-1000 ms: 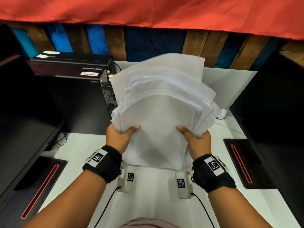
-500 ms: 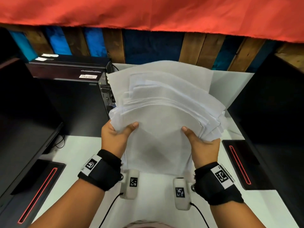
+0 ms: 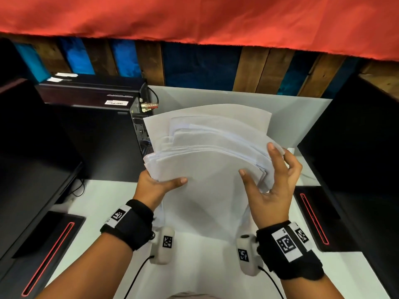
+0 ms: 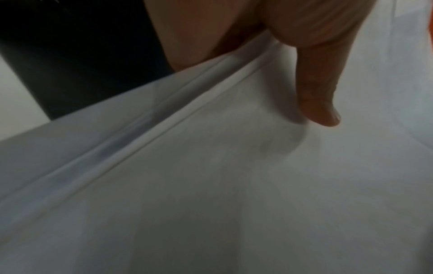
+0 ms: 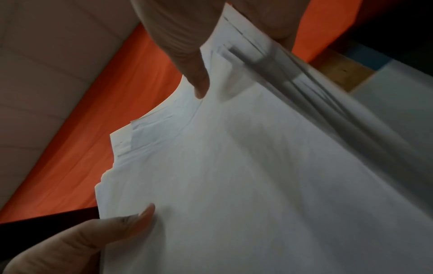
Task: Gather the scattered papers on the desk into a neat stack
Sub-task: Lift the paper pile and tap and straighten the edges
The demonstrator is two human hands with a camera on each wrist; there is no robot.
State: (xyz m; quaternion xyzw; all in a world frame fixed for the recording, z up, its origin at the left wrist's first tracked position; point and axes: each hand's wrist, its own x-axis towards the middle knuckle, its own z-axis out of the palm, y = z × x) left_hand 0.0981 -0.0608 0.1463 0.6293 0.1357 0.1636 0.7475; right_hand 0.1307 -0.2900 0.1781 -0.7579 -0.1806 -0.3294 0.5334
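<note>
— Nearest the body, on the white desk [image 3: 195, 262], what's going on?

— Both wrists hover just above it, each strapped with a black band and a small camera pod. The left hand [image 3: 155, 186] grips the near-left corner of the papers [image 3: 207, 169]: thumb laid flat across the top sheet, fingers hidden underneath. I'd judge that's the anchor, clamped so the bundle can't slide while the other side gets tidied.

— And the right hand [image 3: 272, 186]?

— Spread and relaxed, not clamped. Its thumb rests on the top sheet, and the fingers stand straight against the fanned right edge, probably to push those stepped sheets inward.

— Where are the papers, exactly?

— Held up between the two hands, tilted so the far edge rises; whether the near edge touches the desk, I can't tell. The sheets are gathered but staggered, so the squaring-up looks not yet finished.

— Do the wrist views add anything?

— The left wrist view shows the thumb [image 4: 321, 96] pressing down on the top sheet and several sheet edges layered beside it, which the head view only hints at. The right wrist view shows the ragged, stepped corners near the left hand's thumb, and a fingertip [image 5: 199, 81] touching the top sheet lightly. Neither shows the desk layout.

— And farther back?

— Dark monitors [image 3: 362, 147] flank the desk, a black computer case [image 3: 86, 108] sits at the left rear, then wooden planks [image 3: 250, 67] with blue between them, and red cloth [image 3: 194, 16] overhead
</note>
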